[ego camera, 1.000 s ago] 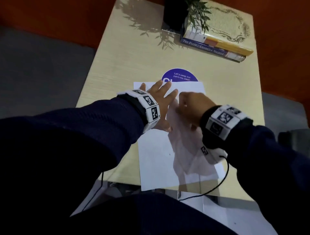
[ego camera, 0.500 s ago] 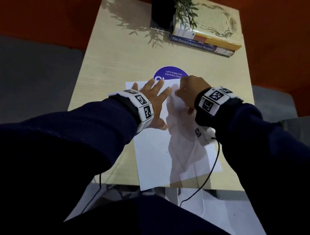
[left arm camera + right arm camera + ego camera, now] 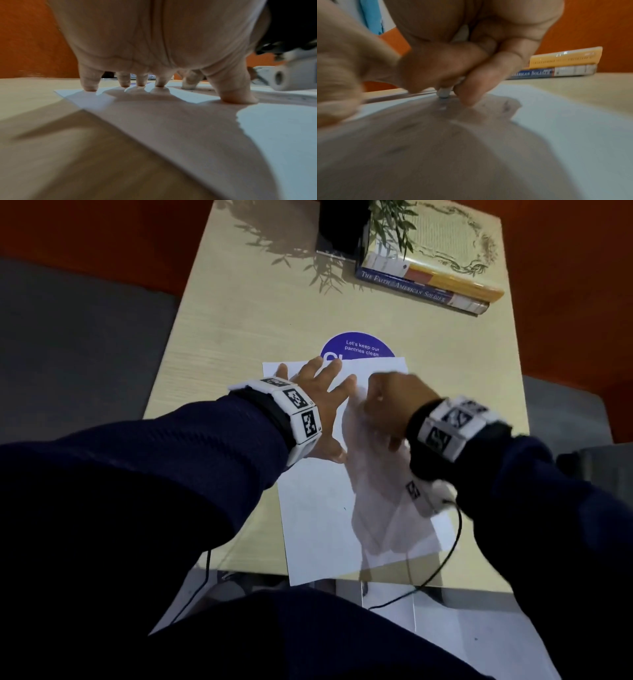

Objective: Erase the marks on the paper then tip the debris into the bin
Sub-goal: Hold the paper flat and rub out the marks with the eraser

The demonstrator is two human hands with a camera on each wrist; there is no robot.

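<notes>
One sheet of paper [image 3: 318, 508] lies flat on the table [image 3: 239, 313], its far edge over 1 purple round sticker [image 3: 358, 348]. I see my left hand [image 3: 318, 402] spread wide, 5 fingertips [image 3: 90, 88] pressing the sheet's far-left part. My right hand [image 3: 390, 402] curls round 1 small eraser [image 3: 443, 93], tip on the paper, pinched btwn thumb & fingers. Faint marks [image 3: 506, 106] just beside it. Far end: 2 stacked books [image 3: 442, 282], 1 plant [image 3: 390, 220].
</notes>
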